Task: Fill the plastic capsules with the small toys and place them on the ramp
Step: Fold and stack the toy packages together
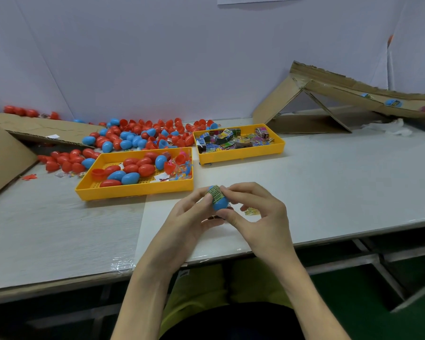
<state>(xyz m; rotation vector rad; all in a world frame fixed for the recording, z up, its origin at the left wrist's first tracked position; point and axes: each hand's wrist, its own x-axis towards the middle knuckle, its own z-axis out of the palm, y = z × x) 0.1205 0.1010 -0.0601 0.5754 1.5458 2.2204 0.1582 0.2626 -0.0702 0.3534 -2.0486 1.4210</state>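
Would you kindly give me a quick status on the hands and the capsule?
Left hand and right hand both pinch the blue capsule, printed label round it. Not yet on the cardboard ramp. Nothing blocks the hands.

Pale wall (157, 57) behind white table (341, 180).

Looks like a toy-packing workshop: loose heap of capsules (142, 136) beyond the left hand (189, 217), yellow sorting tray (133, 190) just ahead of it, taped cardboard ramp (341, 87) well past the right hand (260, 217).
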